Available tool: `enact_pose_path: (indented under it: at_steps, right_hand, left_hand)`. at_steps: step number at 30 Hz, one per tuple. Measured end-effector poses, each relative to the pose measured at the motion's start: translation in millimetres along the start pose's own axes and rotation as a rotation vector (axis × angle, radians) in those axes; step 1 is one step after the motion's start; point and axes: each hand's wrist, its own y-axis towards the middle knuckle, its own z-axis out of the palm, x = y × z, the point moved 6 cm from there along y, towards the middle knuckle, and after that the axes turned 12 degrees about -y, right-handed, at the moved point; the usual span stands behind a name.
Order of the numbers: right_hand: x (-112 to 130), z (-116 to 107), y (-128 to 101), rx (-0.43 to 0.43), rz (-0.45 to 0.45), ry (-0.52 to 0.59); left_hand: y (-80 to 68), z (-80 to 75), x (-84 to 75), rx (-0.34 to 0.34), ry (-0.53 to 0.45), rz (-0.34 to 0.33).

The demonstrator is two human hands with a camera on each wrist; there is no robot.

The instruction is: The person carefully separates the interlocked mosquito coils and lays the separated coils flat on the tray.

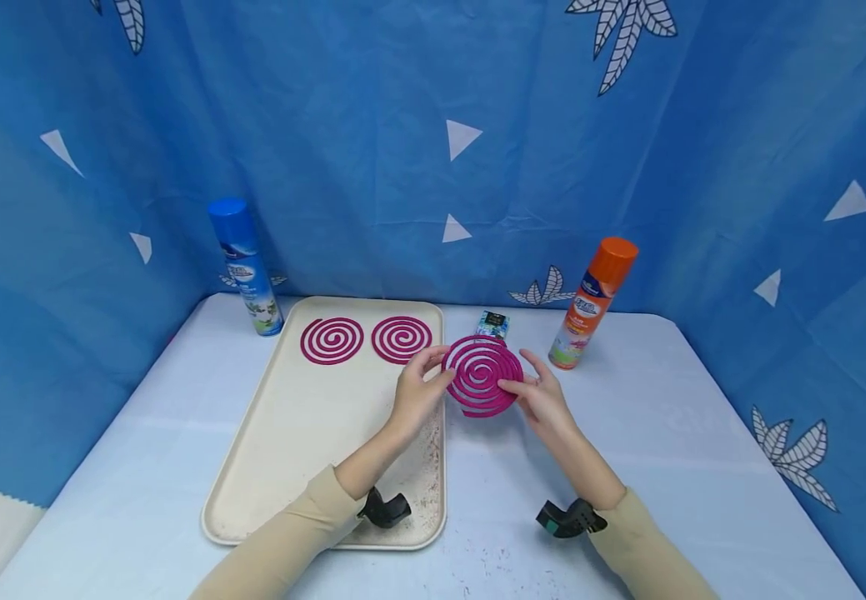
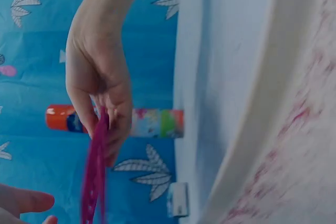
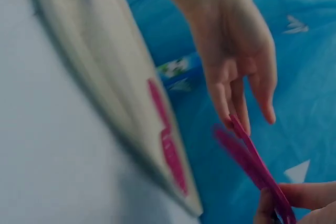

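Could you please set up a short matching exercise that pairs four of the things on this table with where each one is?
Things:
1. blue-capped spray can
2. orange-capped spray can
3. two pink coils
4. third pink coil

Places:
A. held off the table between the left hand and the right hand
B. standing right of the tray
C. lying flat on the tray's far end
D. standing left of the tray

Pairs: 1-D, 2-B, 3-C, 4-A
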Motion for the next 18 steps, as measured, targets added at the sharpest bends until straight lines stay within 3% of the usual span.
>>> enact_pose_path:
  at_steps: [3,6,9,14,18]
  right_hand:
    - [19,12,-9,0.048,-0.015,0.115]
    - [34,22,-18,0.090,-0.028,0.198]
    - [45,29,-25,0.118,-0.055,0.226]
    - [54,37,-37,0.148,-0.119,0.173]
    - [63,38,-46,0.142,-0.203,0.113]
  left_hand:
    - [5.1,-8.9,-16.0,0.006,-0.028,0.087]
    - [7.7,-16.9,-26.7,0.012,-0.031,0.126]
    - [8.7,-24.2,-31.8,0.014,-0.091,0.101]
    - [6.1,-31.5,-41.2,-0.001,-0.252,0.054]
    - [5.1,-30.6,-48.3,0.027,-0.248,0.049]
